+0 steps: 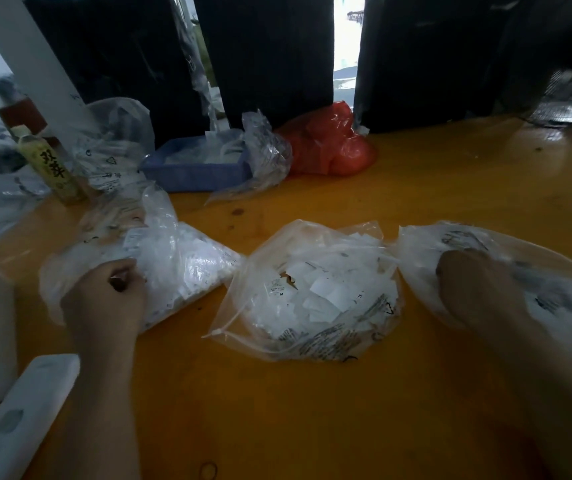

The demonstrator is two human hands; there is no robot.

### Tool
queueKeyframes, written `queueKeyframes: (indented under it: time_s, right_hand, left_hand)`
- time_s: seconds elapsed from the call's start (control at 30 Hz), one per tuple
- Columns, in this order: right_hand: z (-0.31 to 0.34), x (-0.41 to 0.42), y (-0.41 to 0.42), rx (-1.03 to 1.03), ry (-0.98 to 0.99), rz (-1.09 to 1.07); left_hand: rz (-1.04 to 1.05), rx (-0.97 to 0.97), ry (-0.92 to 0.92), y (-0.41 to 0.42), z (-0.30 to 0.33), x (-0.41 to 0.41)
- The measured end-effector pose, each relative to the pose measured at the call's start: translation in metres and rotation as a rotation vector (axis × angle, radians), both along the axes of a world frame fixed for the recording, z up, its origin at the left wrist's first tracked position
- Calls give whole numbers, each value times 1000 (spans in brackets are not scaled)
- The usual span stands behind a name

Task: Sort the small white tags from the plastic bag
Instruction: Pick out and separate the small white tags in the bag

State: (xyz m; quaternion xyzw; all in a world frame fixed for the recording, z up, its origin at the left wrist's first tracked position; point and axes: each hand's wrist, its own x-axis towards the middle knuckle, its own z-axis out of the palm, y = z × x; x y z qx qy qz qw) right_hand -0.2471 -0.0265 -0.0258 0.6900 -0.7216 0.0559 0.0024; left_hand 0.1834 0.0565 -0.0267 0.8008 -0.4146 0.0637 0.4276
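**Three bags of white tags on an orange tabletop, both hands reaching into the outer two**

We look down at an orange tabletop [312,410] from head height, and we go from left to right.

At the far left edge lie blurred white objects we cannot identify. Behind them stands a bottle [50,164] with a yellow label, and next to it a heap of crumpled clear plastic.

Our left hand [104,299] rests on the left bag [180,265], a clear plastic bag packed with white material. Its fingers are curled and appear to pinch something small at the bag's surface; blur keeps us from saying what.

Further back, near the middle, a blue tray [194,174] holds pale sheets or bags, and just beside it sits a red plastic bag [333,150].

In the centre lies the middle bag [312,296], a clear zip bag with its mouth open, holding a loose pile of small white tags [322,292]. Neither hand touches it.

On the right, our right hand [468,275] reaches into or onto the right bag [519,278], also clear with dark print. The fingers are hidden in blur and plastic, so we cannot tell whether they grip anything.

We judge the sorting to be partway through: tags sit in separate bags, but the middle bag remains well filled, so much work seems left.
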Motion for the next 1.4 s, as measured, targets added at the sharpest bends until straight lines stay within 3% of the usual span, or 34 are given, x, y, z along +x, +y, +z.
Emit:
queueKeyframes:
  time_s: [0.27, 0.43, 0.5, 0.57, 0.7, 0.8, 0.87, 0.93, 1.07, 1.27, 1.4]
  right_hand:
    - [7, 12, 6, -362, -279, 55]
    - [10, 27, 14, -586, -718, 156]
    - [11, 35, 19, -517, -993, 166]
    - [9, 45, 25, -387, -1252, 241]
    - [2, 59, 34, -147, -1607, 407]
    - [-4, 67, 40, -75, -1543, 501]
    - [-4, 73, 45, -100, -1409, 587]
    - [-3, 78, 50, -120, -1311, 682]
    - [-5, 84, 54, -171, -1185, 750]
    - [-10, 84, 48, -316, -1247, 459]
    - [-7, 85, 45, -32, -1152, 470]
  left_hand:
    - [-101, -56, -96, -8, 2, -15]
    - [61, -241, -277, -5, 10, -32]
    - [-83, -375, -304, -5, 11, -57]
    - [-357, -434, -241, -6, 8, -92]
    - [-820, -135, 263, 1, -1, -153]
    - [-963, 90, 642, -1, -14, -170]
    - [-962, 98, 991, -4, -18, -173]
    - [-933, 83, 1166, -6, -21, -171]
    - [-839, 22, 1172, -7, -24, -164]
    - [-737, -106, 1224, -8, -21, -160]
    - [-749, -52, 1050, -6, -22, -161]
